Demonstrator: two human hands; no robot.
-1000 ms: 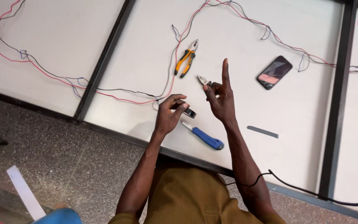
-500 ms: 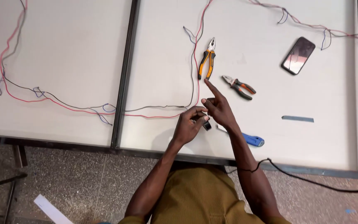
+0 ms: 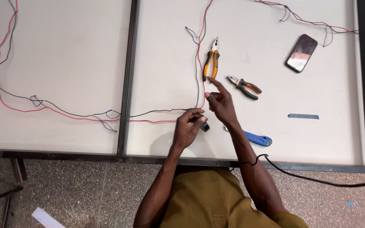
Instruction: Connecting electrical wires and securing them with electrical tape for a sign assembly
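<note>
Gripping a small black roll of tape (image 3: pixel 203 125) between thumb and curled fingers, the left hand (image 3: pixel 186 131) rests low on the white table panel (image 3: pixel 317 139), just right of the dark metal frame bar (image 3: pixel 125 84) that divides the panels. The roll sits at the left fingertips, close beside the point where the thin red and black wires (image 3: pixel 161 114) run in from the left and turn upward.

The right hand (image 3: pixel 222 103) is raised just above and right of the roll, holding nothing; its forefinger is stretched out toward the upper left, the other fingers loosely bent. The two hands are near each other; whether they touch cannot be told.

A blue-handled tool (image 3: pixel 256 139) lies partly under the right forearm. Orange-and-black combination pliers (image 3: pixel 211 61) lie just above the right forefinger, beside the upward run of wire. Smaller orange-and-grey cutters (image 3: pixel 245 85) lie to the right of that hand. A dark mobile phone (image 3: pixel 301 53) rests face up further right, and a flat grey strip (image 3: pixel 303 116) lies below it.
</note>
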